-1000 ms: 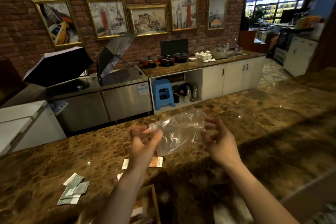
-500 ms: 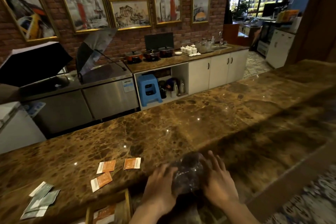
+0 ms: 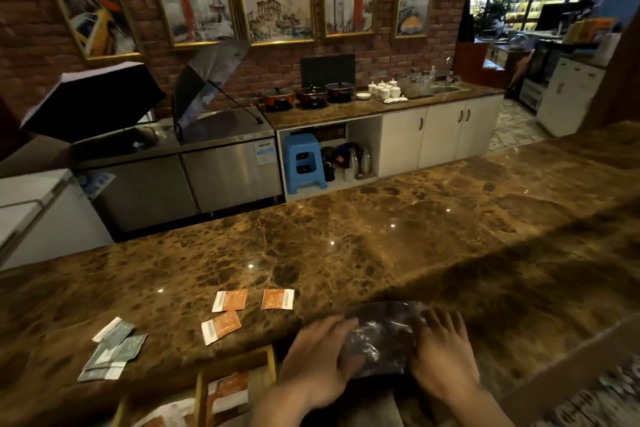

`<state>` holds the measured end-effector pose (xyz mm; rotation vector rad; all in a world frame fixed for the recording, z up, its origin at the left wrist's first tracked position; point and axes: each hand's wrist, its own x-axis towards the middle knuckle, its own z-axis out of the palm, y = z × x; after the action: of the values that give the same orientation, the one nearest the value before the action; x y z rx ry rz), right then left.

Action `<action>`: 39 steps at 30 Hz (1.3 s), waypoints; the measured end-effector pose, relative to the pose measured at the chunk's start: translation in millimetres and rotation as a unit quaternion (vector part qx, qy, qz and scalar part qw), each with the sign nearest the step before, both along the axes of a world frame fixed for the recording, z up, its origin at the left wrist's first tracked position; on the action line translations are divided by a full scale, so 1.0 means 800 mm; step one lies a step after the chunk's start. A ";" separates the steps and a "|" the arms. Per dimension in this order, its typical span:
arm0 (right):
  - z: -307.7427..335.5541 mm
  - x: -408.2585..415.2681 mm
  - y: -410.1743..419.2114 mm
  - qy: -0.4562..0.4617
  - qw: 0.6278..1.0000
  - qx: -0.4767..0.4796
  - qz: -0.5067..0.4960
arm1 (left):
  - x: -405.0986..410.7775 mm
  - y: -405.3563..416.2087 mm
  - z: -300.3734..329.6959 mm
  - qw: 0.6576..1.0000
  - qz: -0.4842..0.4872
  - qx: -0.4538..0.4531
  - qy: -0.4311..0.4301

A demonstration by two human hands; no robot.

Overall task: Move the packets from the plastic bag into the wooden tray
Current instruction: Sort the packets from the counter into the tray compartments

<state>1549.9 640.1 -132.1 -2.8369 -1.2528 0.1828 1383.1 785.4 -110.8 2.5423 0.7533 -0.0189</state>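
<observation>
Left hand (image 3: 320,362): lower centre of the frame, palm down, fingers spread flat, fingertips resting on the left edge of the plastic bag (image 3: 379,340); grip apart, clamped on nothing.
Right hand (image 3: 443,357): lower right of centre, palm down, fingers spread flat on the bag's right edge; grip apart too.
Plastic bag: clear, crumpled, lying flat on the counter (image 3: 346,236) between the two hands; whether anything is inside it cannot be told.
Orange packets (image 3: 229,300): three loose on the counter, left of the hands and above the tray, two side by side and one just below them, each apart from the others.
Grey packets (image 3: 114,350): a small overlapping cluster at lower left, well apart from the bag.
Wooden tray (image 3: 270,367): bottom edge of the frame, just left of the left hand, with dividers; one compartment holds an orange packet (image 3: 228,392), and the next one to the left holds something pale, too blurred to name.
</observation>
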 end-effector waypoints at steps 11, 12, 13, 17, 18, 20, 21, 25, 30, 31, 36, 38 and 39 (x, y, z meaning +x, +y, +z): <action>0.043 -0.089 0.185 0.103 0.980 0.084 0.148 | -0.134 0.191 0.018 0.965 0.255 0.027 -0.052; 0.037 -0.097 0.201 0.101 0.978 0.065 0.171 | -0.144 0.199 0.009 0.967 0.253 0.022 -0.028; 0.027 -0.102 0.217 0.095 0.975 0.048 0.197 | -0.153 0.207 0.000 0.969 0.245 0.018 -0.008; -0.003 -0.114 0.263 0.101 0.965 -0.029 0.239 | -0.171 0.222 -0.036 0.984 0.175 0.005 0.040; -0.008 -0.116 0.268 0.099 0.965 -0.040 0.241 | -0.172 0.224 -0.042 0.986 0.165 0.014 0.037; -0.017 -0.116 0.273 0.088 0.966 -0.035 0.242 | -0.171 0.227 -0.045 0.986 0.157 0.053 0.032; -0.021 -0.115 0.276 0.083 0.967 -0.021 0.241 | -0.170 0.228 -0.045 0.985 0.153 0.076 0.035; -0.031 -0.117 0.282 0.040 0.968 0.071 0.235 | -0.169 0.226 -0.037 0.979 0.156 0.123 0.043; -0.033 -0.121 0.296 0.107 0.960 0.198 0.169 | -0.178 0.232 -0.037 0.975 0.212 0.043 -0.049; -0.025 -0.125 0.303 0.155 0.954 0.207 0.152 | -0.182 0.234 -0.037 0.969 0.232 0.025 -0.075; 0.012 -0.160 0.353 0.278 0.938 0.148 0.143 | -0.200 0.243 -0.018 0.939 0.295 -0.029 -0.172; 0.012 -0.178 0.368 0.253 0.947 0.107 0.164 | -0.210 0.245 -0.012 0.927 0.308 -0.036 -0.208; 0.010 -0.185 0.374 0.234 0.952 0.083 0.177 | -0.215 0.245 -0.010 0.925 0.312 -0.039 -0.215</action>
<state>1401.8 939.3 -124.3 -2.2170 -1.5464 0.6769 1210.9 981.2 -118.9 2.0117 1.2942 0.6782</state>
